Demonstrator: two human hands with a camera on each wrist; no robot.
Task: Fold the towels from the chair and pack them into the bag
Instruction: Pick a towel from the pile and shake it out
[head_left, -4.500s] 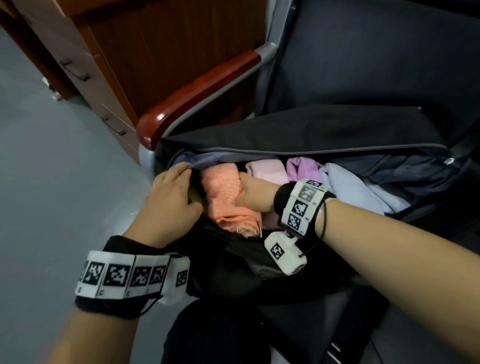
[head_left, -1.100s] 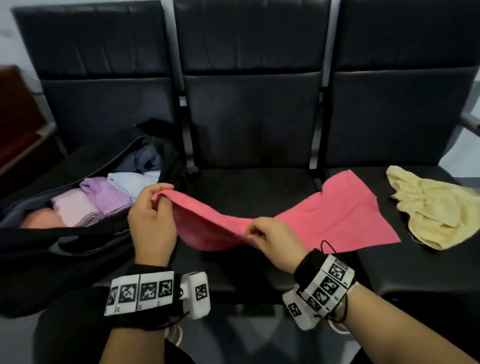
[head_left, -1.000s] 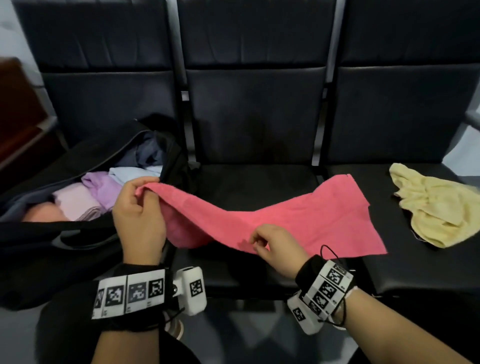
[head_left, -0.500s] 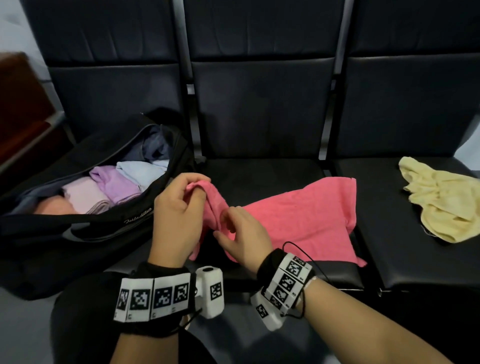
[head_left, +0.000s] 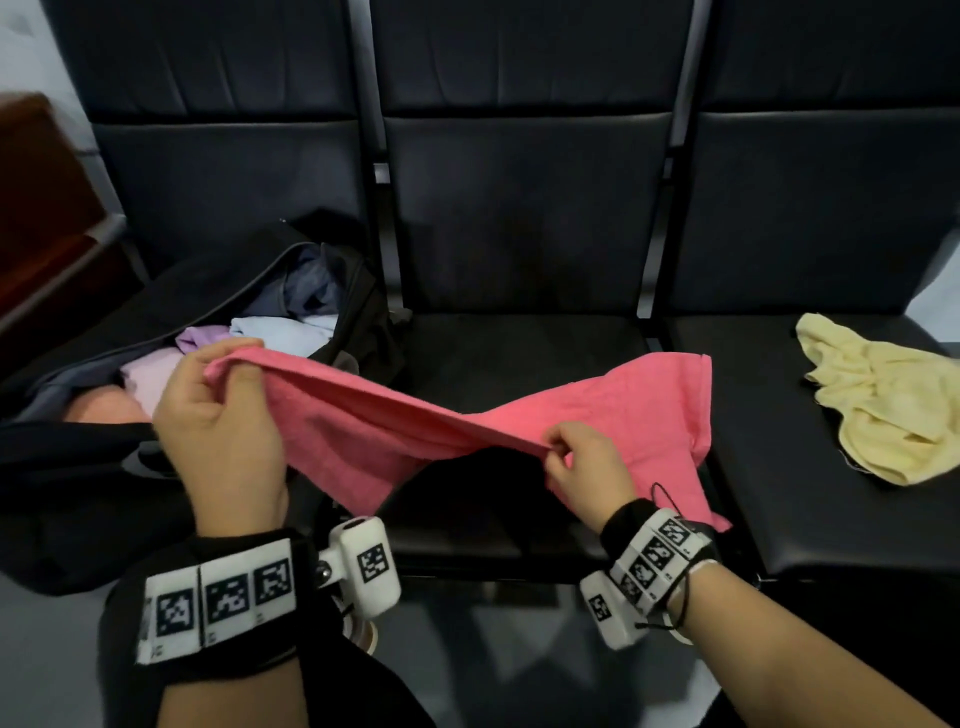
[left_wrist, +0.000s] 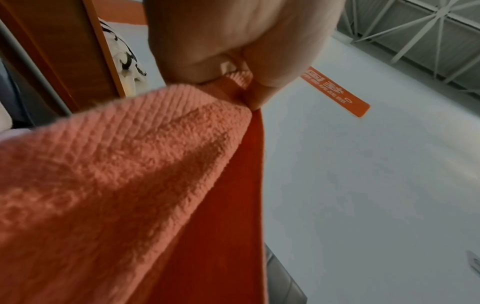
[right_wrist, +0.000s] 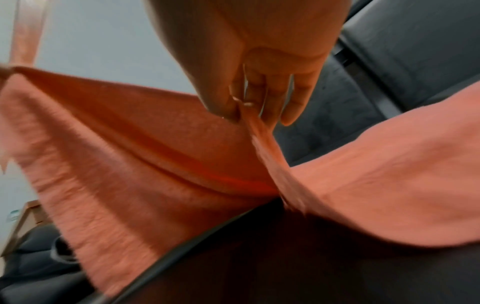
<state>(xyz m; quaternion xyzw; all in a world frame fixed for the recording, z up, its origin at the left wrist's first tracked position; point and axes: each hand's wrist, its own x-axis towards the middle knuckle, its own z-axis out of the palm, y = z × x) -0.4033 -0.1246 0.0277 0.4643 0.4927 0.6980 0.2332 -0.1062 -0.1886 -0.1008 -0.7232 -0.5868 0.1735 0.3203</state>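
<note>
A waiting area or office lobby: a row of joined black padded seats (head_left: 524, 218) on a metal frame, a smooth grey floor (left_wrist: 363, 185), and a wooden cabinet (left_wrist: 64, 51) off to the left side.

The head view looks forward and down from above the front edge of the row of seats (head_left: 519, 364), taking in all three seat pans, the backrests, both forearms and the open bag (head_left: 104, 493) on the left seat. The left wrist view sits very close beneath the left hand (left_wrist: 233, 41), facing along it past the pink towel (left_wrist: 116, 174) toward a pale surface and a wooden panel. The right wrist view looks along the right hand (right_wrist: 246, 51) from just as near, toward the dark seats and backrests. All three views share the pink towel; each wrist view shares its own hand with the head view.
</note>
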